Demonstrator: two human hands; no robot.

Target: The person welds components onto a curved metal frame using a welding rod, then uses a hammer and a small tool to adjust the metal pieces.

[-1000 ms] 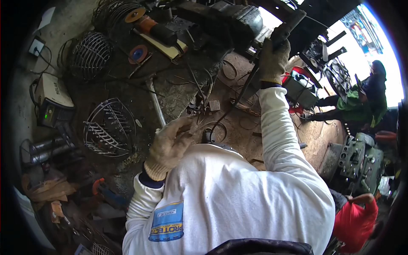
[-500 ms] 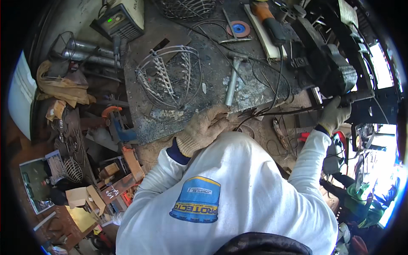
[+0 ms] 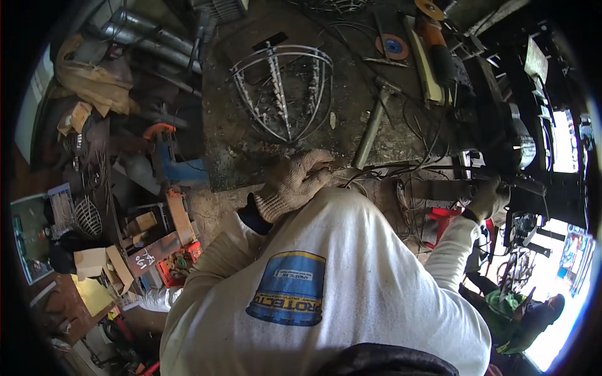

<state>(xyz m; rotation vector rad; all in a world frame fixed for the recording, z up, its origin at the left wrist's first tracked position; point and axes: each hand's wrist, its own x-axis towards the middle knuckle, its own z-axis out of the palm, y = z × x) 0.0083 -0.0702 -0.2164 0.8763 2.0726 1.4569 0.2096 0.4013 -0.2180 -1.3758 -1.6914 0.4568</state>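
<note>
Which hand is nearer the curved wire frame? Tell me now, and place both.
Left. In the picture, the left hand is just below the pointed end of the wire frame; the right hand is much farther, off to the right past the hammer.

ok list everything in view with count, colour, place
Flat-topped worktable: 1, dark, upper centre
Curved metal-rod frame: 1, grey, on worktable
T-shaped metal tool: 1, grey, right of frame
Round abrasive disc: 1, orange with blue centre, upper right
Angle grinder: 1, orange and black, right of disc
Crumpled cloth: 1, tan, upper left
Metal tubes: 2, silver, upper left
Open cardboard box: 1, brown, lower left
Small clutter: uncountable, mixed colours, left
Co-worker: 1, green clothing, lower right
Gloved left hand: 1, beige, by worktable's near edge
Gloved right hand: 1, beige, right side
</note>
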